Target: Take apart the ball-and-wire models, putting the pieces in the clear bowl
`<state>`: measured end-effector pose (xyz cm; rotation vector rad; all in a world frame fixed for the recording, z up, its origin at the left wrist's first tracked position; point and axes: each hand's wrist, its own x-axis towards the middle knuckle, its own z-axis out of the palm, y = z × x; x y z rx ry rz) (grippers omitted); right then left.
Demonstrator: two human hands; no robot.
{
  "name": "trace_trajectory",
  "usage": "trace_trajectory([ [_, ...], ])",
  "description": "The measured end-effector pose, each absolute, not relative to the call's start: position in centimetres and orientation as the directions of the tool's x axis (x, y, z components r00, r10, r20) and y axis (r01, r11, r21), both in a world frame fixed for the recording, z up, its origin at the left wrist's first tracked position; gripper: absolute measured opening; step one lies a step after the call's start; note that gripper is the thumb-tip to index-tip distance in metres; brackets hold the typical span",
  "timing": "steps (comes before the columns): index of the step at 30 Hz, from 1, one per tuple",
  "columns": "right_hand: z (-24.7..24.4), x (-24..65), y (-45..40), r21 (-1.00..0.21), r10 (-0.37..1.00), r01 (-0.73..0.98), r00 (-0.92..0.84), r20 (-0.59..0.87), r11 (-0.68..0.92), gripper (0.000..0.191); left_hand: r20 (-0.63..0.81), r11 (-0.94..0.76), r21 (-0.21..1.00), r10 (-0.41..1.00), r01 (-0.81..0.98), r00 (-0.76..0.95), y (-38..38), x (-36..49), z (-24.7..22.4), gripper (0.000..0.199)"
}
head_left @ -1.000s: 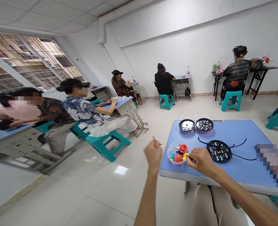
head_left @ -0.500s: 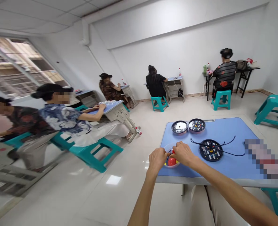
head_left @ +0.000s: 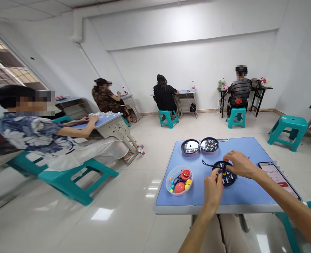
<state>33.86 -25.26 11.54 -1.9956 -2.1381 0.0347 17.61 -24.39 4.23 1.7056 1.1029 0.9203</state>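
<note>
A round black disc (head_left: 228,180) printed with small coloured planets and white labels lies on the blue desk in front of me. Black cords (head_left: 208,163) cross its top, one end sticking out to the left. Over the disc's left edge, my left hand (head_left: 213,184) has its thumb and fingertips pinched together. My right hand (head_left: 238,163) arches over the far side, its fingertips closed close to the cords. Whatever sits between the fingers is too small or hidden to make out. Left of my hands stands a clear plastic bowl (head_left: 168,188) with red, yellow and blue balls.
Two similar round dishes (head_left: 190,147) stand at the desk's far edge. A phone (head_left: 279,179) showing a timer lies on the right of the blue desk (head_left: 166,202). Other people sit at desks on the left and along the wall. A teal stool (head_left: 288,123) stands beyond the right corner.
Both hands have left the plastic bowl and moved right to the black disc with the cords. The view has turned to the right, bringing the phone fully into sight.
</note>
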Motion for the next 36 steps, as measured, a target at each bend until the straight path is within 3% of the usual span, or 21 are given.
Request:
trace_trajectory([
  [4,10.3,33.5,-24.7,-0.082,0.997,0.994,-0.068,0.026,0.07,0.018,0.142,-0.263,0.893,0.935,0.365,0.324,-23.7,20.3,3.4,0.036],
  [7,10.0,33.3,-24.5,-0.063,0.998,0.996,-0.065,0.017,0.066,0.021,0.129,-0.283,0.858,0.927,0.429,0.352,-23.2,20.8,3.3,0.036],
  [13,9.9,33.5,-24.3,-0.101,0.998,0.994,-0.052,-0.03,0.049,0.019,0.127,-0.314,0.796,0.923,0.518,0.364,-23.1,21.3,3.2,0.036],
  [20,11.4,33.9,-25.0,-0.214,0.992,0.973,-0.058,0.116,0.082,0.015,0.117,-0.307,0.788,0.925,0.534,0.36,-23.1,21.3,3.1,0.034],
  [23,12.7,34.0,-25.9,-0.231,0.978,0.963,-0.097,0.187,0.14,0.016,0.174,-0.319,0.852,0.92,0.415,0.35,-23.3,20.7,3.2,0.037],
  [27,13.4,32.8,-27.0,-0.241,0.947,0.933,-0.21,0.242,0.269,0.017,0.18,-0.187,0.982,0.944,-0.001,0.278,-24.0,18.9,4.8,0.034],
  [31,13.3,30.5,-27.7,-0.293,0.904,0.87,-0.313,0.293,0.396,0.021,0.099,0.005,0.962,0.926,-0.273,0.365,-24.9,16.4,7.6,0.036],
  [34,13.2,29.5,-28.1,-0.468,0.885,0.761,-0.307,0.35,0.449,0.024,0.057,0.033,0.955,0.955,-0.295,0.291,-25.2,14.3,9.1,0.032],
  [36,12.9,29.3,-28.3,-0.64,0.906,0.655,-0.182,0.383,0.402,0.037,0.033,0.025,0.957,0.981,-0.29,0.191,-25.2,12.8,9.6,0.033],
])
